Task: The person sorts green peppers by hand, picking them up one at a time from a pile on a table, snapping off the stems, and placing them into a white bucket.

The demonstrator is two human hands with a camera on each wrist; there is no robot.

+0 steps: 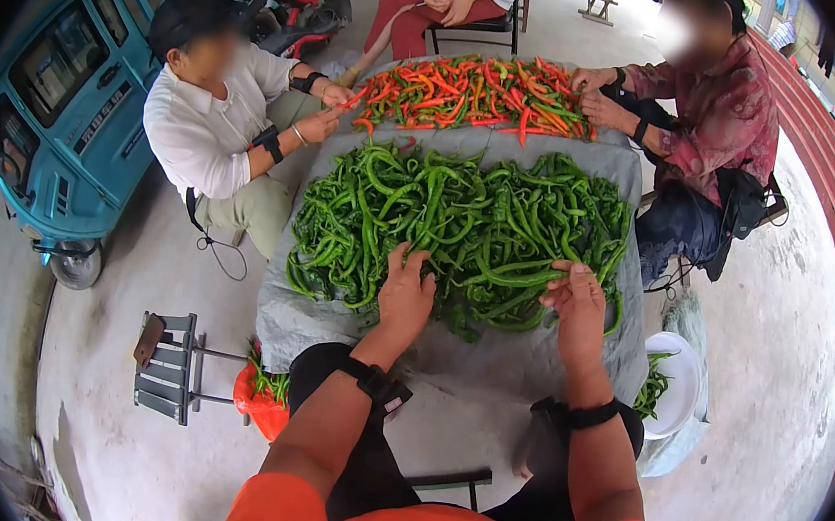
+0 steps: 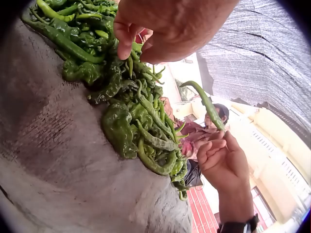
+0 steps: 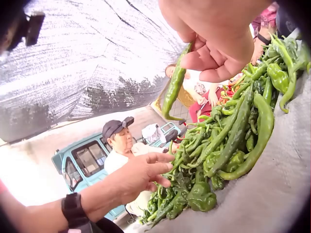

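Chili pepper (image 3: 176, 88), green, pinched at one end in our right hand (image 1: 578, 298), clear of the green chili heap (image 1: 393, 198) on grey sheeting (image 1: 305, 330). Our left hand (image 1: 406, 295) sits loose-fingered at the heap. We'd grip lightly; hard squeezing could snap the pod.

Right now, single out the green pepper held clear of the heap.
The green pepper pinched in the right hand; it is in the air, while the heaped peppers lie on grey cloth.
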